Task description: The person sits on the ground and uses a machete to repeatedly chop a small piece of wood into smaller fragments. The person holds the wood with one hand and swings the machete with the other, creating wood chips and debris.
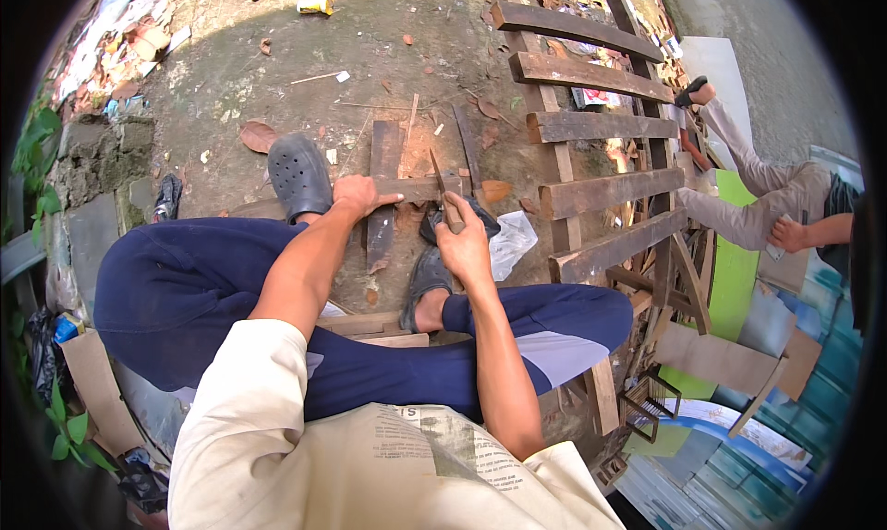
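Shows rough, matt wood in the board [420, 190] and, by the right edge of the ground [222, 77], the slatted frame [601, 127]. Looks like dull, brownish metal on the thin-bladed tool [437, 171]; matt, smooth, rubbery plastic on the perforated clog [298, 174]. Appears as matt cloth in trousers [199, 262] and shirt [240, 391]; glossy, crinkled film in the plastic bag [513, 243].

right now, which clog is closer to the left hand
The left foot's clog, its holed toe showing just beside the left hand; the right foot's clog sits below and nearer the right hand.
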Motion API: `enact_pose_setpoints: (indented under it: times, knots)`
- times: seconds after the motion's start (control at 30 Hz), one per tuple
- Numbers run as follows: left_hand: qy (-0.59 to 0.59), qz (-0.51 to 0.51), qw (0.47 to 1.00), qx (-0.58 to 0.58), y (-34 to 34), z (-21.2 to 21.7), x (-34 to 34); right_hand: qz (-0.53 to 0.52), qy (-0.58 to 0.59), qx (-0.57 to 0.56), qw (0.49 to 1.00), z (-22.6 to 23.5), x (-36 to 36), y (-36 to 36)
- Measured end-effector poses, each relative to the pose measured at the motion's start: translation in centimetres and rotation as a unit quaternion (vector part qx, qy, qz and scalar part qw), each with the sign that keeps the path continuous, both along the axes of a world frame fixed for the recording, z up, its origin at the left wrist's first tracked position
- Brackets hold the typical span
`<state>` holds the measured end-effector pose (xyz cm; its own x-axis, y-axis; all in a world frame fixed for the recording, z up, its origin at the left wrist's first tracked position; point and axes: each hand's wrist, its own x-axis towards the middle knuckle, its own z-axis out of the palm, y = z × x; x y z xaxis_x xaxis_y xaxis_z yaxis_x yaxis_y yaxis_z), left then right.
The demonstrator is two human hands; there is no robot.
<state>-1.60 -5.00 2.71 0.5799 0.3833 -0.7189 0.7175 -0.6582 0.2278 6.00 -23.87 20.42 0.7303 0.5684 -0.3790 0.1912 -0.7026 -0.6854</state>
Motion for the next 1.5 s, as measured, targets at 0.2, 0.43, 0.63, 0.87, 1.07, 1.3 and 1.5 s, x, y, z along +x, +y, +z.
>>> enact_pose_setpoints:
  times: [0.2,0.43,0.63,0.87,1.07,1.3,1.5]
  knots:
    - [-0.008,0.006,1.0,0.006,0.2,-0.7,-1.2,-0.021,0.12,0.005,0.993,7.4,-2.2,-3.7]
    - [-0.028,0.011,0.999,0.01,-0.6,-0.6,-0.3,-0.065,0.117,0.001,0.991,0.9,0.6,0.2]
    - [-0.04,0.027,0.998,0.027,-1.1,-2.1,-2.4,-0.038,0.151,-0.006,0.988,7.1,-2.3,-2.7]
    - [-0.03,0.04,0.999,0.015,-1.6,-1.9,-1.3,-0.035,0.079,0.003,0.996,1.8,-0.6,-1.0]
    - [-0.037,0.033,0.998,0.038,-1.1,-2.2,-2.8,-0.006,0.13,-0.001,0.991,8.9,-3.1,-3.2]
    - [-0.056,0.005,0.997,0.052,-2.9,-1.4,-1.0,-0.041,0.05,-0.02,0.998,2.6,0.0,-0.5]
    - [-0.044,0.017,0.996,0.075,-1.6,-2.2,-2.2,0.002,0.105,-0.002,0.994,8.1,-4.5,-5.1]
